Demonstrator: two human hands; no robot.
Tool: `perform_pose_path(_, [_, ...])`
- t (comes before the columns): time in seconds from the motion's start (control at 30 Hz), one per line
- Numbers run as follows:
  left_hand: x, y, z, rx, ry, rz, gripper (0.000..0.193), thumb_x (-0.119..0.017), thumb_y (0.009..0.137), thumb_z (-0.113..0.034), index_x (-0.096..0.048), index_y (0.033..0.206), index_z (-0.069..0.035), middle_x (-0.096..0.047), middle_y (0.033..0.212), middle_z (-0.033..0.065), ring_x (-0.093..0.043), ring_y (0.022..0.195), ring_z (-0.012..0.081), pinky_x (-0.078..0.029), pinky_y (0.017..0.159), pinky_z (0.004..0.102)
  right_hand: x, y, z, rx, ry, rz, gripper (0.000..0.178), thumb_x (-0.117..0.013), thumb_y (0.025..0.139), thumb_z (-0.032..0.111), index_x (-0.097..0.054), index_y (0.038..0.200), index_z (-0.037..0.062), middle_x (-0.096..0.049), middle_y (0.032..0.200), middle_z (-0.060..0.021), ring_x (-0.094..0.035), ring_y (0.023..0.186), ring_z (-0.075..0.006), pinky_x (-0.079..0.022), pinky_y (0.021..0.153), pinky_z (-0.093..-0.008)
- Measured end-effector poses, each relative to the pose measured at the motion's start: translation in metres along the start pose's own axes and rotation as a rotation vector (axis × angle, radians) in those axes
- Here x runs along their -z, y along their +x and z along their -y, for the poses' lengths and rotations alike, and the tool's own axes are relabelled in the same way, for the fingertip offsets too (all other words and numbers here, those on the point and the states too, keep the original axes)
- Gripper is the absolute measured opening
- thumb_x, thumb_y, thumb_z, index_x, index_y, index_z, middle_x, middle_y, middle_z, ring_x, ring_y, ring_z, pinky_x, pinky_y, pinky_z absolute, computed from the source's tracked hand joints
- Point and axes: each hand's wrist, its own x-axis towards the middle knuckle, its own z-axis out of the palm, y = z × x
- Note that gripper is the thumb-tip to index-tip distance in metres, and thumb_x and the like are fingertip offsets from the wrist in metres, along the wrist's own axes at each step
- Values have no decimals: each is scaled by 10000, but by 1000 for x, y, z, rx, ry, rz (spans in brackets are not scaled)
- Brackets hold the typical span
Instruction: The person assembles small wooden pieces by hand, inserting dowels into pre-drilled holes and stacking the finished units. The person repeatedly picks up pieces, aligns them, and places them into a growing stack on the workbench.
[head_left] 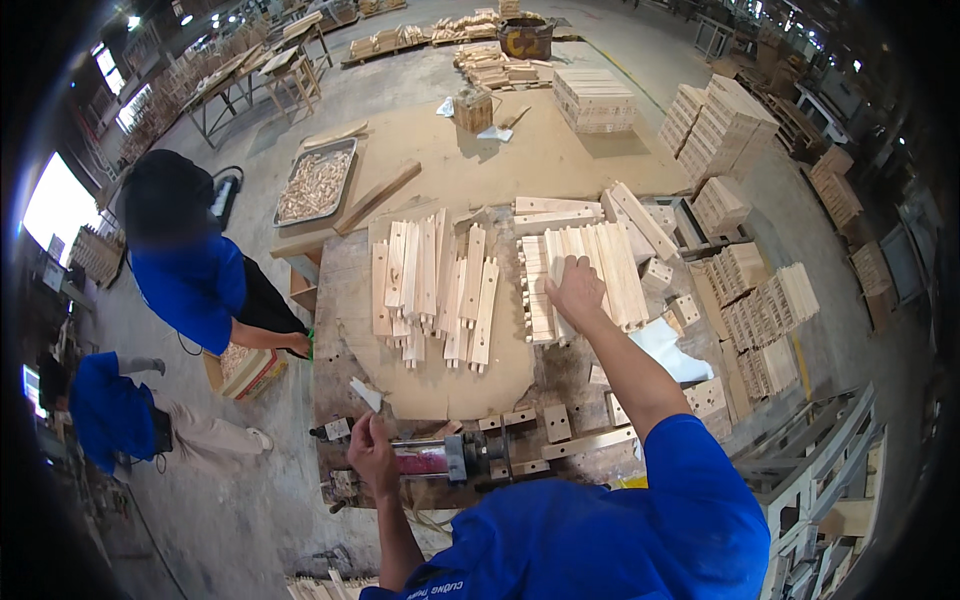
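My right hand (577, 293) reaches over a neat row of pale wooden slats (618, 268) on the workbench, its fingers bent down around one slat. My left hand (372, 458) is low on the bench's near side, fingers curled together beside a pneumatic cylinder (425, 460) with a clear, reddish barrel; anything inside the fingers is hidden. A white scrap (367, 393) lies just beyond that hand. Left of the row, a looser pile of wooden slats (430, 280) with holes and tenon ends rests on brown cardboard (500, 385).
Drilled wooden blocks (557, 423) line the bench's near edge. A metal tray (318, 180) of small wooden pegs sits at the far left. Stacked wood (765, 310) stands at the right. One co-worker (190, 250) is close on the left, another (115, 410) behind.
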Motion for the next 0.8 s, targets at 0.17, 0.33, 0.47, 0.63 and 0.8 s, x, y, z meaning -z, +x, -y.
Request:
perform_pose_path(0.17, [-57,14,-31,-131,65,167,221,-679,1007,-138,-727,1153,22,-752,1059,110,-682,926,147,-538,831,296,4,-6,-2,27,17,-9,593,-757,885,447,-591,1277,35,-590,1212,-176,-642,1124,-352,-550,898,-493])
perform_pose_path(0.33, [-135,26,-36,-231,240,480,366,-720,940,-215,-680,1253,-32,-706,1122,171,-682,1038,344,-532,935,438,13,-43,-15,150,268,-102,551,-748,917,395,-608,1303,28,-622,1135,-171,-659,1020,-318,-552,861,-453])
perform_pose_path(0.47, [-192,32,-42,-364,610,501,646,-750,914,-272,-489,1447,-17,-594,1297,212,-595,1185,379,-501,988,491,21,-111,-18,210,684,1,393,-743,930,281,-668,1175,-17,-689,946,-167,-672,789,-315,-554,732,-409])
perform_pose_path(0.63, [-253,49,-62,-456,940,526,793,-785,884,-313,-366,1498,-39,-520,1314,221,-519,1229,391,-498,987,493,10,-206,-37,306,727,277,250,-722,942,240,-700,1114,59,-697,918,-140,-678,781,-311,-545,707,-418])
perform_pose_path(0.8, [-279,72,-64,-411,1132,611,839,-853,800,-394,-413,1419,-38,-526,1296,224,-524,1238,352,-505,978,468,-4,-267,-58,241,667,433,225,-734,954,267,-694,1053,70,-695,907,-136,-697,807,-302,-547,719,-394])
